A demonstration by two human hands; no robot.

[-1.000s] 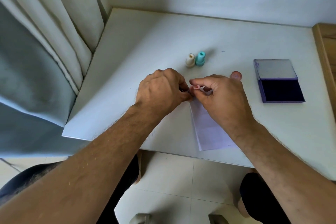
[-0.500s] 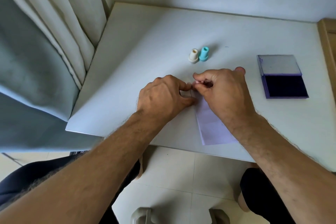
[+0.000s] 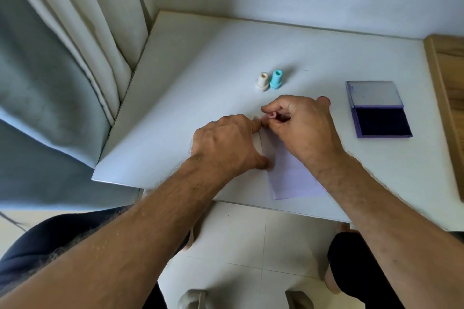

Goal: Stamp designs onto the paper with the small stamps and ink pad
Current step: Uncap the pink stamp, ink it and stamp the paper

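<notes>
Right hand (image 3: 302, 128): curled over the far end of the sheet, fingers (image 3: 270, 108) pinched shut on a small pink stamp (image 3: 272, 115), mostly hidden; half a second back pressed low against the paper, now raised a little clear of it.

Left hand (image 3: 227, 143): laid flat at the left edge of the sheet, fingers loosely bent, grasping nothing, thumb pressed on the paper to pin it; position barely altered from a moment ago.

Pale lilac rectangular sheet of paper (image 3: 293, 180): flat on the white tabletop (image 3: 200, 63), near edge close to the tabletop's front rim. Imprint under the right hand not visible.

Reading of the change: one press probably finished, stamp likely due back at the pad or a fresh spot on the sheet.

Purple hinged ink pad case (image 3: 378, 109): open, well to the right of the hands; dark inked pad in the near half, grey lid interior in the far half, nothing else inside.

Cream plastic stamp (image 3: 262, 82) and turquoise plastic stamp (image 3: 275, 79): upright, side by side, touching or nearly so, just beyond the hands, unused at present.
</notes>
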